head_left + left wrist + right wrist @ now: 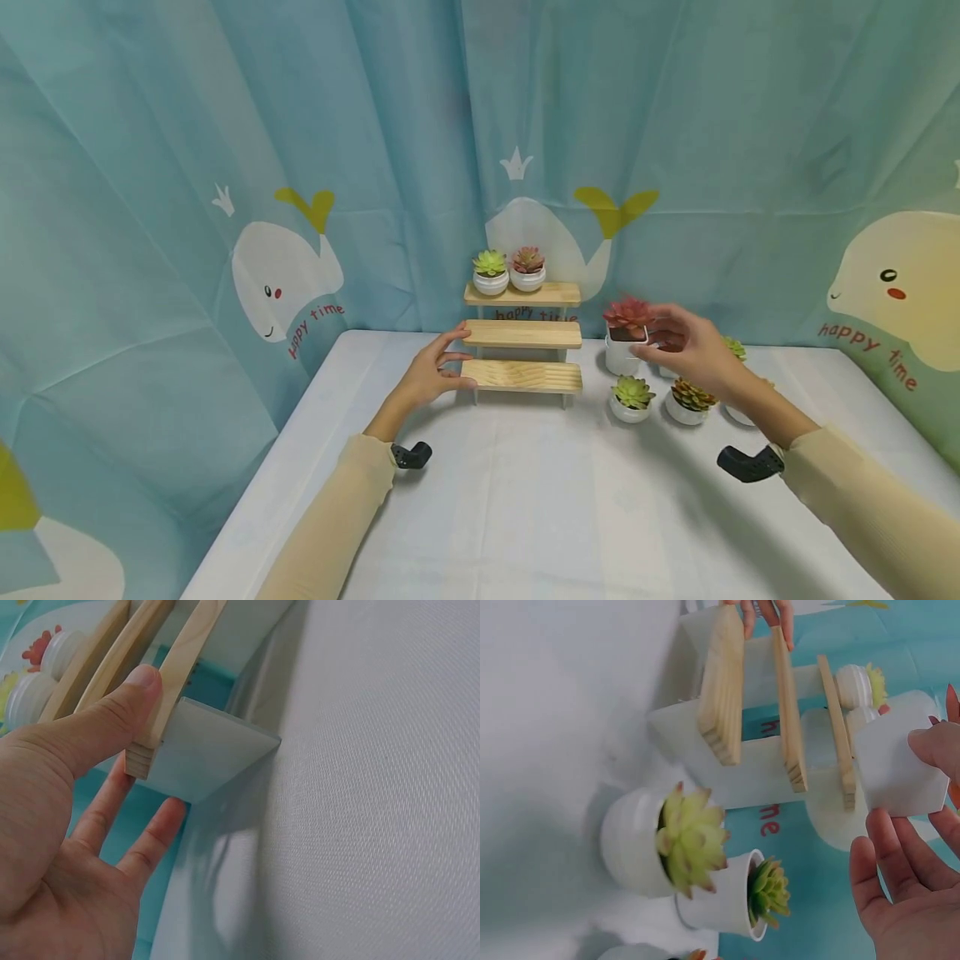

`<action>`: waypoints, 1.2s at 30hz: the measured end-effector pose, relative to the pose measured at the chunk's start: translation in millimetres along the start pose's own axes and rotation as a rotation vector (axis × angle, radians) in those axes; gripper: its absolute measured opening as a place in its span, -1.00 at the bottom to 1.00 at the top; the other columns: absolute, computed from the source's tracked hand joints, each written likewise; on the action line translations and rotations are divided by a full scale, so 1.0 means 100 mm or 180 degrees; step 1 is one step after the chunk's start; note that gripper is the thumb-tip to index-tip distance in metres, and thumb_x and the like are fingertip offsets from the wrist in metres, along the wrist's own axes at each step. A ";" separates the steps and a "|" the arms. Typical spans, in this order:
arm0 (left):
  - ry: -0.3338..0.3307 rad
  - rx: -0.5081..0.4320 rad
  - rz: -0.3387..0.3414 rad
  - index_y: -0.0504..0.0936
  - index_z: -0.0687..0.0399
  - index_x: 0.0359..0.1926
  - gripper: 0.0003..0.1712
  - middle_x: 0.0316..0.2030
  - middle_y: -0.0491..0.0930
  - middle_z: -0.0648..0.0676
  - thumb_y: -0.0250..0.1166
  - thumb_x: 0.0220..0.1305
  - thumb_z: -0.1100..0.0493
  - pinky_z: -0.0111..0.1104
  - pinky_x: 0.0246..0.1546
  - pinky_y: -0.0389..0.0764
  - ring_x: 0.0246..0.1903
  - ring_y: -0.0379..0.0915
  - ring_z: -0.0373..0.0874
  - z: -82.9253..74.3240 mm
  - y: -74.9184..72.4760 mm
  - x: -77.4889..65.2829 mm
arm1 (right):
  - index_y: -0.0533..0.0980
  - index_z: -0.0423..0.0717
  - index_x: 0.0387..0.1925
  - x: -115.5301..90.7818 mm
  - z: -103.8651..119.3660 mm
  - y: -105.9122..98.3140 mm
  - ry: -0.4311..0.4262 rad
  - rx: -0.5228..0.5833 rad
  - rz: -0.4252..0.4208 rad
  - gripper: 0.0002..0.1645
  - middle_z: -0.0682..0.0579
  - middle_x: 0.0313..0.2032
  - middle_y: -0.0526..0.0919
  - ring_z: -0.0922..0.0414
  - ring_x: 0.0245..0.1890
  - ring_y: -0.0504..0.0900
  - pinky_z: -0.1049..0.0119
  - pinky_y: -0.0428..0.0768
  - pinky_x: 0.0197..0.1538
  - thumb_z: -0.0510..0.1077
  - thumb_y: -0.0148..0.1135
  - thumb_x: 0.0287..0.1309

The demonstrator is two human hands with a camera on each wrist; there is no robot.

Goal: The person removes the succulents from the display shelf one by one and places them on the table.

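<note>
My right hand [693, 350] grips a square white pot [900, 765] with a red succulent [628, 313] by its sides, thumb on one face and fingers on another. In the right wrist view this pot hangs off the table, to the right of the stand. My left hand [426, 377] holds the left end of a three-tier wooden shelf stand [521, 375]. Its thumb lies on the lowest board [176, 675], and its other fingers reach behind that board. On the top tier stand a green succulent [491, 265] and a reddish succulent [528, 262] in round white pots.
Right of the stand, a light green potted succulent [632, 398] and an orange-green one [688, 402] stand on the white-covered table [525, 508]. Behind my right hand and forearm, more pots are partly hidden. A blue whale-print curtain [405, 167] hangs close behind the table.
</note>
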State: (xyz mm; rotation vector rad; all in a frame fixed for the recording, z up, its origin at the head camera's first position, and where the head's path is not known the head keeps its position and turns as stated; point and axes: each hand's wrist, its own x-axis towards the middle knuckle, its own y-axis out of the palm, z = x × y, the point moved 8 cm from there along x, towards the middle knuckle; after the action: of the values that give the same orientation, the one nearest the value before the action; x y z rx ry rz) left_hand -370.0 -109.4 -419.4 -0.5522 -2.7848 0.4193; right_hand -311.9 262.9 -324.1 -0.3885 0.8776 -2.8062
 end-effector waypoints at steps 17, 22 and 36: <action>0.0009 -0.0012 0.0010 0.29 0.05 0.52 0.00 0.61 0.02 -0.10 0.54 0.11 0.42 -0.17 -0.04 0.67 0.29 0.46 0.09 -0.02 0.00 0.00 | 0.35 -0.27 0.32 -0.50 -0.29 0.02 0.0170 -0.0025 -0.0055 -0.27 -0.14 0.15 0.54 0.47 -0.05 0.58 0.49 0.63 -0.09 -0.04 0.45 0.29; 0.0021 -0.0021 0.0011 0.29 0.05 0.53 0.00 0.62 0.00 -0.10 0.54 0.11 0.41 -0.25 -0.09 0.67 0.29 0.47 0.11 -0.02 -0.01 0.00 | 0.38 -0.26 0.31 -0.63 -0.40 0.06 0.0195 -0.0013 -0.0101 -0.30 -0.09 0.09 0.57 0.48 -0.06 0.59 0.46 0.65 -0.11 -0.08 0.46 0.28; 0.0069 -0.0040 0.0020 0.29 0.07 0.53 0.00 0.61 0.01 -0.08 0.55 0.11 0.42 -0.22 -0.06 0.66 0.29 0.46 0.13 -0.01 -0.01 0.00 | 0.40 -0.29 0.26 -0.89 -0.60 0.27 0.0215 0.0215 -0.0043 -0.34 0.13 0.02 0.59 0.39 -0.07 0.63 0.46 0.65 -0.08 -0.17 0.48 0.24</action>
State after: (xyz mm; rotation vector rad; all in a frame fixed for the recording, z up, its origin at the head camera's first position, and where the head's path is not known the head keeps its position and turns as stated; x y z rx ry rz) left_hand -370.4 -110.1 -417.9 -0.5650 -2.7676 0.3950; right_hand -243.1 294.2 -404.7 -0.2923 0.7936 -2.8678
